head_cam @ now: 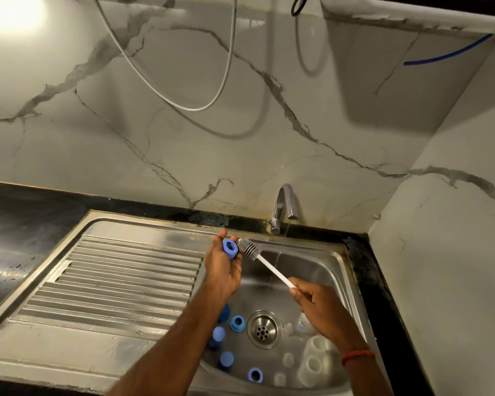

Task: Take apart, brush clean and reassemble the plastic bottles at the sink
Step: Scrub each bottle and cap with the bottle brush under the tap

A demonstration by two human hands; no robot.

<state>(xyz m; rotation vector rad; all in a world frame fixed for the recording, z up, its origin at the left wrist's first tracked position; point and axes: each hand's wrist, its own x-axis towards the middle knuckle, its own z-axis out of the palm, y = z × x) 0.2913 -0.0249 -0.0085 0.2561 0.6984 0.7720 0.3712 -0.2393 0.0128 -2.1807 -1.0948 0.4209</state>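
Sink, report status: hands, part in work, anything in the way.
Left hand grips blue ring; right hand grips brush by its white handle. Bristle head beside the ring, not inside. Tap running; nothing blocks the brush.

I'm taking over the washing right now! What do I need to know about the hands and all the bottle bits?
Left hand: grips a blue plastic screw ring above the steel sink.
Right hand: grips the white-handled, grey-bristled brush, with its head right beside the ring.
Metal tap: running a thin stream.
In the basin: two more blue rings, blue caps, clear plastic bottles and small clear pieces.
Done: the bottles are taken apart.
Left: brush this ring, probably the rest too, then reassemble.
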